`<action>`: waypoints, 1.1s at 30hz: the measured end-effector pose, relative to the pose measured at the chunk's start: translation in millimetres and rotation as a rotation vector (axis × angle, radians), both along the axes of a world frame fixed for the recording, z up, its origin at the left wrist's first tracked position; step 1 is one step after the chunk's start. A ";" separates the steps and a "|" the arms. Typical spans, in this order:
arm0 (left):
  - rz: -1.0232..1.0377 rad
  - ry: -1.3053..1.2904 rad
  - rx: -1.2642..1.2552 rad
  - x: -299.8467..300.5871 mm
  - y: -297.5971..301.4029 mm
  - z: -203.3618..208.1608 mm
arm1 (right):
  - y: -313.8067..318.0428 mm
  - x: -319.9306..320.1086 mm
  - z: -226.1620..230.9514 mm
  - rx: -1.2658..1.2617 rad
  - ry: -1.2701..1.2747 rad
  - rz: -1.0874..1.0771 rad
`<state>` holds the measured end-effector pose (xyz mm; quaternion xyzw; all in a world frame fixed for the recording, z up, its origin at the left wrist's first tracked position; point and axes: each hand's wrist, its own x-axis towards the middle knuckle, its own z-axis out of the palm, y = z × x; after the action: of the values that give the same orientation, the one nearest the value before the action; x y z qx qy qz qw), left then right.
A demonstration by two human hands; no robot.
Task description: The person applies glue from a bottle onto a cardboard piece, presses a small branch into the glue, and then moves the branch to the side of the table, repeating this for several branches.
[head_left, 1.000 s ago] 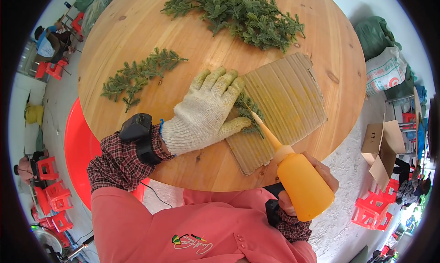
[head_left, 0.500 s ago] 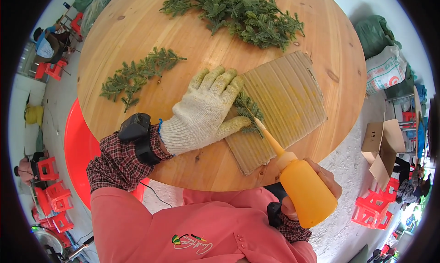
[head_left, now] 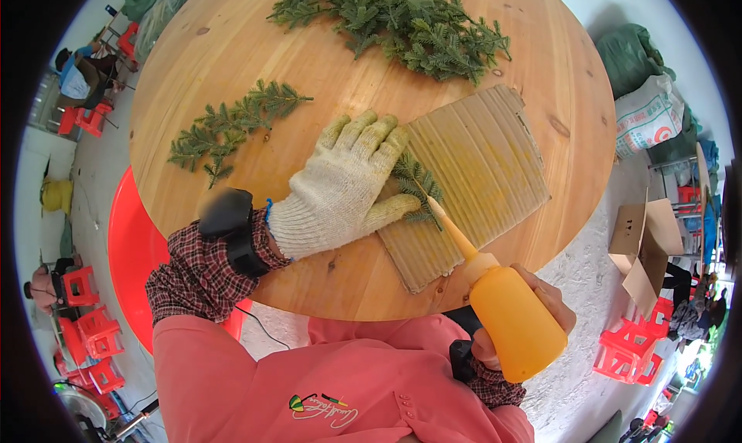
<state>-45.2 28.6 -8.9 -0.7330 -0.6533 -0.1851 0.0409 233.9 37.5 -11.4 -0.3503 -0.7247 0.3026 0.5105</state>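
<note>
My left hand, in a whitish knitted glove with yellow-stained fingers, lies flat with its fingers stretched out. It rests at the left edge of a sheet of corrugated cardboard. Beside its thumb and partly beneath the palm is a small green fir sprig. My bare right hand is wrapped round an orange squeeze bottle, tilted with its long narrow nozzle pointing up and left. The nozzle's tip meets the sprig near its stem. Whether any liquid comes out is too small to tell.
Fir branches are heaped at the far side of the round wooden table. A separate fir branch lies at left. A red stool stands by the table's left edge. At right are an opened cardboard box and a white sack.
Hardly anything differs. Both hands, the bottle and the sprig hold the same places, with only a very slight shift of the whole picture.
</note>
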 end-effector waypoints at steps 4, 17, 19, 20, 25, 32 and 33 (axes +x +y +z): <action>-0.005 -0.006 -0.003 -0.1 0.1 0.5 | 1.5 5.7 1.3 0.047 -0.008 0.071; 0.003 0.006 -0.026 -0.1 1.0 0.1 | -2.2 11.5 5.8 0.097 -0.027 0.034; 0.003 0.010 -0.018 -0.4 1.2 -0.7 | -3.8 9.7 7.3 0.090 0.004 0.006; 0.001 0.008 -0.017 -0.5 1.3 -0.9 | -4.0 10.1 7.8 0.090 0.004 0.004; -0.001 0.012 -0.018 -0.3 0.7 0.0 | -4.4 15.6 8.5 0.112 0.002 0.035; -0.004 0.025 -0.026 -0.4 0.6 1.9 | -6.4 20.1 12.1 0.087 0.066 0.051; -0.001 0.026 -0.039 -0.4 0.3 2.7 | -6.7 23.2 13.7 0.067 0.028 0.070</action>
<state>-45.5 28.9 -6.2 -0.7365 -0.6556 -0.1629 0.0351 257.1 30.8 2.3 -0.3033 -0.7391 0.3005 0.5210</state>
